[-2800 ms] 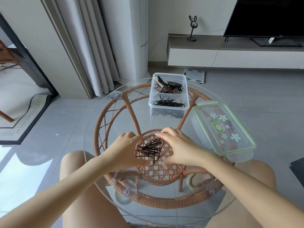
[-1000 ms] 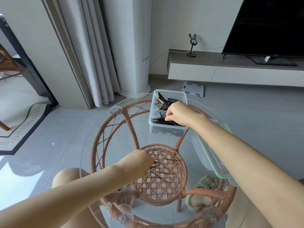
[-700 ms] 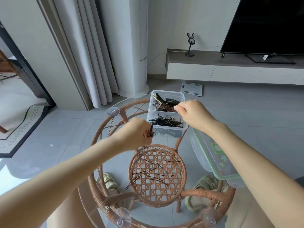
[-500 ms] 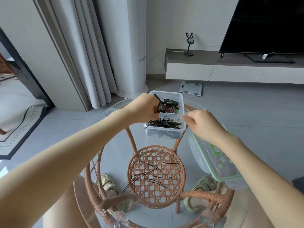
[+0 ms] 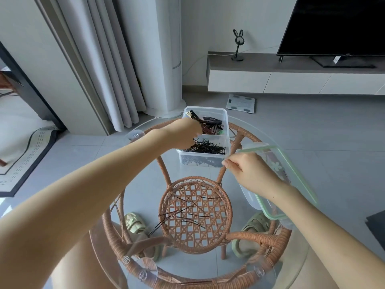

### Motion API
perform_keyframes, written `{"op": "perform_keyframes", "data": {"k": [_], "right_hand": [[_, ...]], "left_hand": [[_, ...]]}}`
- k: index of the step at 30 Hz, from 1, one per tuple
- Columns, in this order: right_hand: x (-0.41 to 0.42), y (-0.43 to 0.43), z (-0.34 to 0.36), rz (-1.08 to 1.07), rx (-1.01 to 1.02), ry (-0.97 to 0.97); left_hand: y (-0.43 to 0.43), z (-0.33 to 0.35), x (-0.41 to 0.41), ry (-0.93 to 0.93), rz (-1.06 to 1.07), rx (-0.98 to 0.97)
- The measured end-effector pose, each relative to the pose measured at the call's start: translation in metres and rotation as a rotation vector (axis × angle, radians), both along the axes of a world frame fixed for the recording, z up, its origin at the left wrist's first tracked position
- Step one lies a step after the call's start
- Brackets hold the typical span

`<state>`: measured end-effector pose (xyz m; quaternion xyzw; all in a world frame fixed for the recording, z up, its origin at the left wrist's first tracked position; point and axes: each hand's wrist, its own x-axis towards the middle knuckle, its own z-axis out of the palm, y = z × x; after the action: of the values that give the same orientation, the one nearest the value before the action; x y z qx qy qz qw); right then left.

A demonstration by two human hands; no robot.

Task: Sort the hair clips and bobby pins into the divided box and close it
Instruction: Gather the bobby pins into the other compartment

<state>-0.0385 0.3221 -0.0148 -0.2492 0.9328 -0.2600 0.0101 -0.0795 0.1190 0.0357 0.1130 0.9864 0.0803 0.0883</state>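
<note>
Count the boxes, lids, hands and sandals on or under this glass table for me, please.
Divided box: 1
Lid: 1
Hands: 2, left hand and right hand
Sandals, under the glass: 2
Total: 6
</note>
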Motion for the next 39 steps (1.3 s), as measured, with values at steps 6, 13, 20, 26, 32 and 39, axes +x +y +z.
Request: {"op": "perform_keyframes", "data": {"k": [6, 13, 20, 26, 32, 39], "right_hand": [[0.047, -0.002, -0.047, -0.122, -0.361, -0.235], [0.092, -0.057, -0.073, -0.331, -0.592, -0.174], [0.108, -0.100, -0.068, -0.494, -0.912, -0.298], [0.103, -0.083, -0.056, -0.570, -1.203, -0.532], [0.112, -0.057, -0.049, -0.396, -0.179, -0.189], [0.118, -0.087, -0.052, -0.321, 0.265, -0.060]], "left_hand": [[-0.025, -0.037, 0.091, 0.288, 0.199, 0.322], [-0.003, -0.127, 0.162, 0.293, 0.472, 0.444], [0.044, -0.117, 0.139, 0.221, 0.602, 1.065], [0.022, -0.107, 0.134, 0.174, 0.701, 1.444], [-0.027, -0.102, 0.132, 0.126, 0.290, 0.613], [-0.035, -0.090, 0.105, 0.039, -0.270, 0.118]]}}
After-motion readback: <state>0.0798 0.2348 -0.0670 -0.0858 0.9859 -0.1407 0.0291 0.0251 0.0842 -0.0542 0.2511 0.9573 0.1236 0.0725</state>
